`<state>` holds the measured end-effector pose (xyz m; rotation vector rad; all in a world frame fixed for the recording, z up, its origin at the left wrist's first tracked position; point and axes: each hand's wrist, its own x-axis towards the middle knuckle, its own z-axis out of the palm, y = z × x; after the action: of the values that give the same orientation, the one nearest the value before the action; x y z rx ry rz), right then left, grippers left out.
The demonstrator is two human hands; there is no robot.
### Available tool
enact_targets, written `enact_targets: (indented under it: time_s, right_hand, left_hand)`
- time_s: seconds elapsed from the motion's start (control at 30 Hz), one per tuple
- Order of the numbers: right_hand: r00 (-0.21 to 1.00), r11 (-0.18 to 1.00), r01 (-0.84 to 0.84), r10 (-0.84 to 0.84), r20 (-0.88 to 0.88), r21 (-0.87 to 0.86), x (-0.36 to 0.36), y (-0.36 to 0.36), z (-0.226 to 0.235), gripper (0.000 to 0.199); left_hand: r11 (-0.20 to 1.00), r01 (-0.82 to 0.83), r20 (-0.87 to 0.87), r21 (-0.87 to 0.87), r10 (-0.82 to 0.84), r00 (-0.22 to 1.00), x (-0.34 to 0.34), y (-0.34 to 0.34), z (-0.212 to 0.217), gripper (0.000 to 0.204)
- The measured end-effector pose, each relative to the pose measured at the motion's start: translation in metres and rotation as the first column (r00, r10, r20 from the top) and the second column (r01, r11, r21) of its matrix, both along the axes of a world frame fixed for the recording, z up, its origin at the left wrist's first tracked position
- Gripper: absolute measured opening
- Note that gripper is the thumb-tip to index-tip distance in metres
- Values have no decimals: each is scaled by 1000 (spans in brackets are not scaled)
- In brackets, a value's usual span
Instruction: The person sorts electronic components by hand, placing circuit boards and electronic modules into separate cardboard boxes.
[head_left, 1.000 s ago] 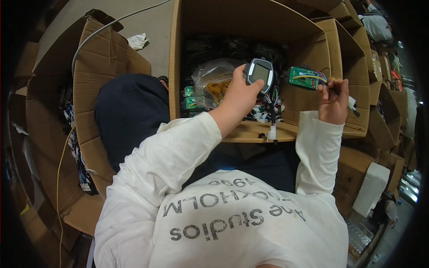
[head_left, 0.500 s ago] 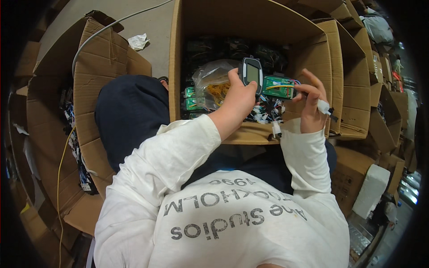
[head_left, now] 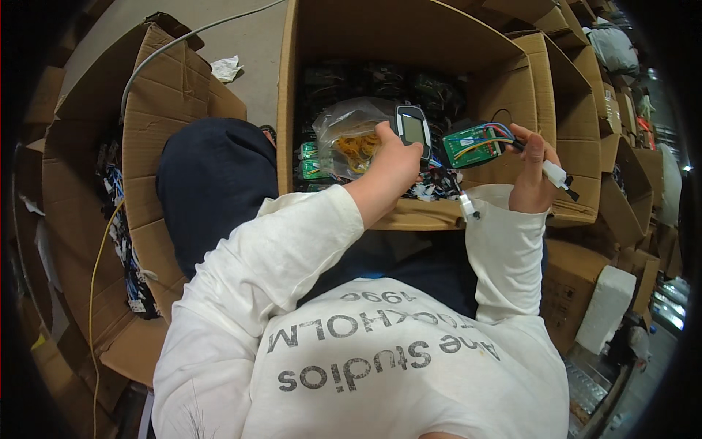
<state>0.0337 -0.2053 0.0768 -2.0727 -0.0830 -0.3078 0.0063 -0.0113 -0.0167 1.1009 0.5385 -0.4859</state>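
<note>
My left hand (head_left: 395, 157) is closed on a small dark-framed display unit (head_left: 414, 130) with a grey screen, above the big cardboard box (head_left: 424, 218). In my right hand (head_left: 536, 168) is the wired end of a green circuit board (head_left: 474, 146), whose blue, red and yellow leads arch over its face. A black cable with a white connector (head_left: 556, 174) passes between the right fingers. Another white connector (head_left: 466, 206) dangles over the box's near edge. Left of the display unit lies a clear plastic bag (head_left: 344, 121) holding yellow rubber bands (head_left: 358, 152).
Inside the box are more green boards (head_left: 313, 170), with bagged dark units behind. An open carton (head_left: 157, 95) at the left holds bundles of wires (head_left: 124, 241). Further cartons (head_left: 585, 154) and a white foam block (head_left: 605, 309) stand at the right.
My right hand has moved a little right and toward me, drawing the green board away from the display unit, and its fingers have closed in. My left hand has barely shifted.
</note>
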Motion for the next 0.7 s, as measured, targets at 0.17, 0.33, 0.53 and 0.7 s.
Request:
enact_targets:
  time_s: [0.17,0.33,0.53,0.7]
  right_hand:
    - [990,986,-9,-15,139,167,17,-5,-5,18]
    - [990,955,-136,120,74,265,18,5,-30,17]
    - [940,891,-258,321,-115,373,-19,37,-34,15]
    - [876,869,-422,464,-130,260,-31,41,-40,15]
  left_hand:
    - [996,-30,9,79,30,1000,2,2,3,58]
    - [998,57,-29,0,-57,998,-2,1,5,59]
    - [997,-56,-85,-58,51,995,1,-1,-2,56]
    - [973,-160,86,-168,176,981,2,4,10,52]
